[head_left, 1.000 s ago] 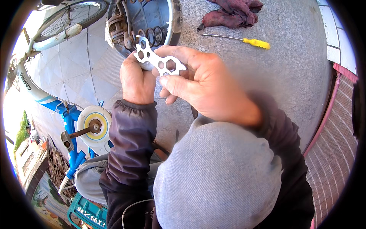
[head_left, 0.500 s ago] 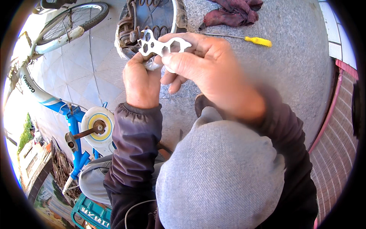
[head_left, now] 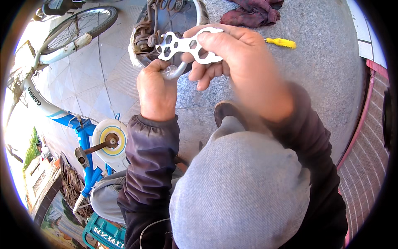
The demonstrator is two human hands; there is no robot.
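My right hand (head_left: 240,52) is closed on a flat silver multi-hole wrench (head_left: 183,45), thumb on top and fingers beneath. The wrench's hexagonal openings face up, and its far left end lies just above the thumb of my left hand (head_left: 156,91). A crumpled clear plastic wrapper (head_left: 170,72) shows at my left hand's curled fingers, which are mostly hidden. Beyond both hands a worn bicycle saddle (head_left: 202,14) lies with its rusty springs and clamp showing; the hands and wrench partly cover it.
A yellow-handled screwdriver (head_left: 282,43) and a dark red rag (head_left: 253,15) lie on the stone floor to the right. Along my left stands a blue and white bicycle frame (head_left: 85,135) with a rusty crank (head_left: 99,146). A teal plastic stool (head_left: 95,232) is at lower left.
My right hand has moved to the right with the wrench, drawing it away from my left hand. More of the clear wrapper is uncovered. The whole view has shifted slightly.
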